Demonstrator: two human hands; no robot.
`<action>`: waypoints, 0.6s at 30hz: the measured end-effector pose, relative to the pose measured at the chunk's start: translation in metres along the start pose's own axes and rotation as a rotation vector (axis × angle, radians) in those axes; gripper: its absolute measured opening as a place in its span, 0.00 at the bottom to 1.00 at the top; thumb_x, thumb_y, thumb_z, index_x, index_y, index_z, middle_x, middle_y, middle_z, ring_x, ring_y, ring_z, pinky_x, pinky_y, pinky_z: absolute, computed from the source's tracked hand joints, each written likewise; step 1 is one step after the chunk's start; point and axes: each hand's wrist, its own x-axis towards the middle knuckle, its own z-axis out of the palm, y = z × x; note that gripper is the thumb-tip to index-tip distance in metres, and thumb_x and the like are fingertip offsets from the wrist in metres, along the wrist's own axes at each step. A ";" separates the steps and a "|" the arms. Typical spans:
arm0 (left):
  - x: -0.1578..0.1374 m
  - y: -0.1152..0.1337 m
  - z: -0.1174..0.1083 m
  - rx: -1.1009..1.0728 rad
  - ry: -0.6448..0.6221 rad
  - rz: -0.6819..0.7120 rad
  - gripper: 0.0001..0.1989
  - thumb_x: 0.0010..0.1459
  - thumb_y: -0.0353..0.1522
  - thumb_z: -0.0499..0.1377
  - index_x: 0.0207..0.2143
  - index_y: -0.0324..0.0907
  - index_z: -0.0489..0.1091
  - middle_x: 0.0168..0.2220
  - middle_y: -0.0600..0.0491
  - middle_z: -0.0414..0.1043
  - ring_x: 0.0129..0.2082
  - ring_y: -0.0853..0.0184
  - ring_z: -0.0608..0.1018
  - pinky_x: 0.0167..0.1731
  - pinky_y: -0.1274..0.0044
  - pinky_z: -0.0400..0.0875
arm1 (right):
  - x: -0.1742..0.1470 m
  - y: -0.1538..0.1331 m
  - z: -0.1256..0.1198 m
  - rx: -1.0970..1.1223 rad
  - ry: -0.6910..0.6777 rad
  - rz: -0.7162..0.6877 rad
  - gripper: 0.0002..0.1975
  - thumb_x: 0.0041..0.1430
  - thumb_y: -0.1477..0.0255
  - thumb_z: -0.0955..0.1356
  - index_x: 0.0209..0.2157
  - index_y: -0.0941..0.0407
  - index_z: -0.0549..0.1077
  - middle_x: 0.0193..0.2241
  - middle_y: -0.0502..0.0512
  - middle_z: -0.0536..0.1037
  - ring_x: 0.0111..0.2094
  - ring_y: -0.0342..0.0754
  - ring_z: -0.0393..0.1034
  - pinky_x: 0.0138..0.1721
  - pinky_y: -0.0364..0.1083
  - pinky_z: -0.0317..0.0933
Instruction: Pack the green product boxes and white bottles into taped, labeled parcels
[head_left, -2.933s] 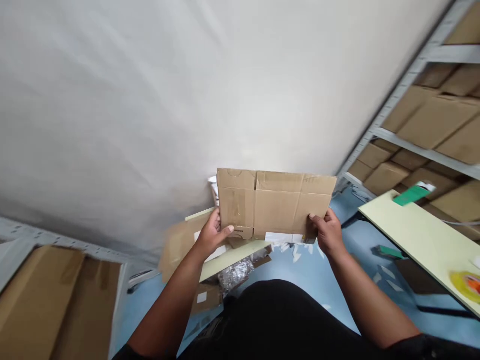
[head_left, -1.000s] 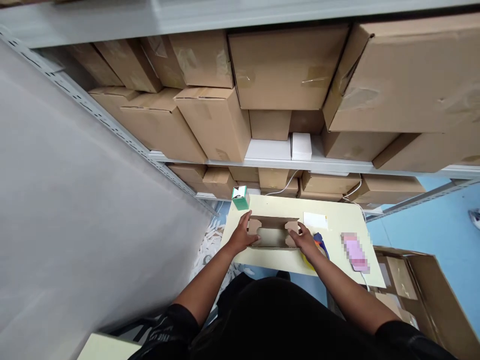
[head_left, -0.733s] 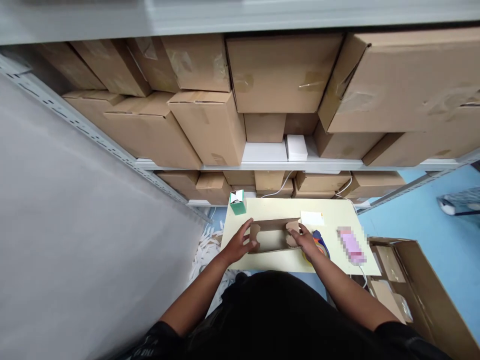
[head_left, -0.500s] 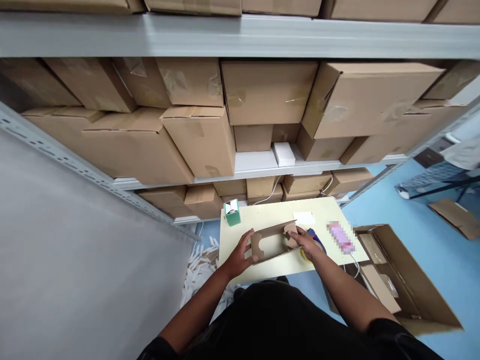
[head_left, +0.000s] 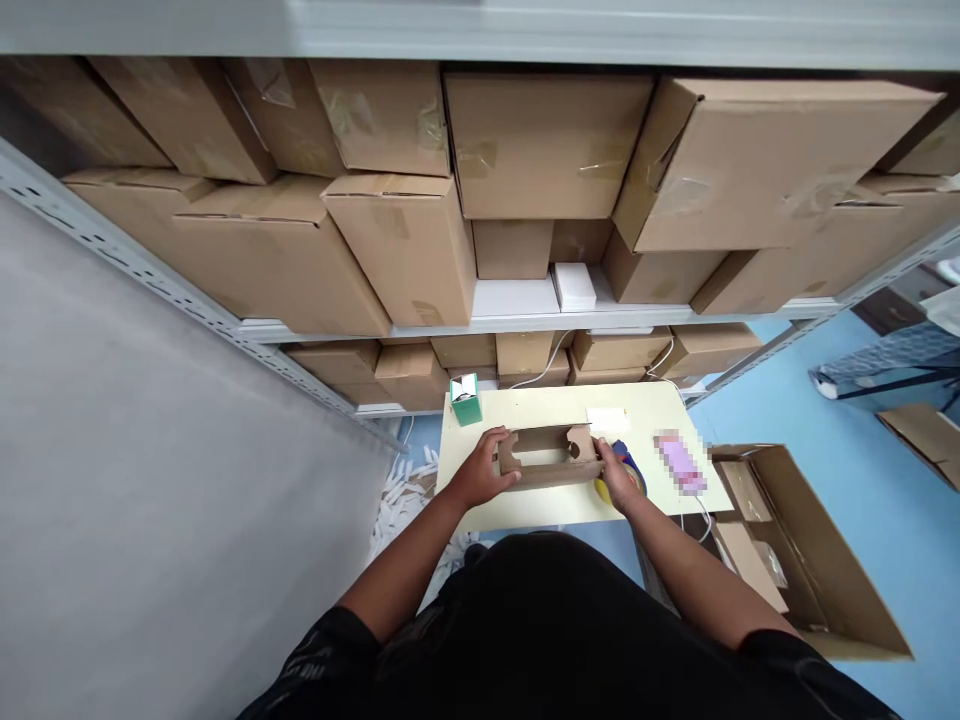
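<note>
Between my two hands is a small brown cardboard box (head_left: 551,474), its top open and cut-out end flaps folded inward. My left hand (head_left: 484,468) grips its left end, thumb on the near wall. At the right end my right hand (head_left: 616,475) is closed on the box. A tape dispenser (head_left: 628,464), blue with a yellow part, sits partly hidden behind the right hand. Beyond the box stands a small green-and-white box (head_left: 466,402), and a white paper (head_left: 607,420) lies flat on the pale yellow table (head_left: 525,405).
A pink item (head_left: 680,462), pixelated, lies on the table with a white cable. To the right, a large open carton (head_left: 832,560) holds smaller boxes. Shelves (head_left: 517,297) packed with cardboard boxes rise ahead. White scraps (head_left: 401,510) cover the floor at left.
The box's end flaps have been folded further inward, and its near wall has turned upright into view. My right hand has shifted from the flap to the outer right end.
</note>
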 end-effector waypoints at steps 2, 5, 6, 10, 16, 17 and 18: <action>0.002 0.005 0.001 0.031 0.008 -0.046 0.36 0.50 0.31 0.70 0.60 0.47 0.62 0.66 0.43 0.58 0.68 0.49 0.66 0.54 0.59 0.78 | -0.006 0.004 -0.005 0.022 -0.077 -0.034 0.36 0.66 0.40 0.56 0.61 0.47 0.75 0.55 0.54 0.81 0.58 0.58 0.74 0.55 0.56 0.71; 0.005 0.013 0.002 0.052 0.005 -0.103 0.35 0.50 0.31 0.70 0.59 0.47 0.62 0.66 0.43 0.58 0.67 0.50 0.67 0.55 0.61 0.78 | -0.014 0.010 -0.011 -0.076 -0.099 -0.113 0.39 0.65 0.40 0.58 0.66 0.48 0.69 0.64 0.54 0.73 0.67 0.58 0.64 0.65 0.56 0.61; 0.006 0.015 0.002 0.055 0.002 -0.114 0.35 0.50 0.31 0.70 0.59 0.47 0.62 0.66 0.43 0.58 0.67 0.51 0.67 0.55 0.61 0.78 | -0.015 0.012 -0.012 -0.137 -0.078 -0.126 0.39 0.65 0.40 0.60 0.67 0.50 0.68 0.66 0.55 0.70 0.69 0.58 0.61 0.68 0.56 0.58; 0.007 0.018 0.002 0.050 -0.016 -0.149 0.38 0.50 0.32 0.70 0.62 0.47 0.60 0.67 0.43 0.58 0.67 0.51 0.67 0.56 0.62 0.78 | -0.008 0.013 -0.010 -0.261 -0.015 -0.097 0.38 0.66 0.42 0.60 0.66 0.51 0.68 0.65 0.57 0.71 0.67 0.58 0.64 0.65 0.56 0.62; 0.000 0.007 0.000 0.194 -0.026 -0.041 0.42 0.53 0.36 0.71 0.67 0.47 0.59 0.72 0.42 0.54 0.69 0.51 0.65 0.60 0.59 0.74 | 0.011 -0.006 -0.004 -0.263 0.070 -0.066 0.27 0.64 0.46 0.63 0.50 0.48 0.79 0.49 0.55 0.83 0.51 0.58 0.77 0.52 0.53 0.71; -0.001 0.004 0.000 0.254 -0.040 0.007 0.38 0.54 0.37 0.71 0.65 0.46 0.63 0.73 0.42 0.52 0.70 0.50 0.64 0.62 0.58 0.72 | 0.010 -0.009 -0.003 -0.256 0.089 -0.056 0.26 0.63 0.46 0.63 0.49 0.49 0.80 0.48 0.55 0.83 0.51 0.59 0.77 0.52 0.54 0.70; -0.002 0.001 -0.001 0.309 -0.055 0.048 0.34 0.55 0.38 0.71 0.62 0.45 0.67 0.73 0.41 0.50 0.70 0.49 0.63 0.64 0.57 0.69 | 0.009 -0.011 -0.002 -0.254 0.101 -0.046 0.27 0.63 0.46 0.63 0.49 0.49 0.80 0.49 0.56 0.83 0.51 0.59 0.76 0.53 0.54 0.70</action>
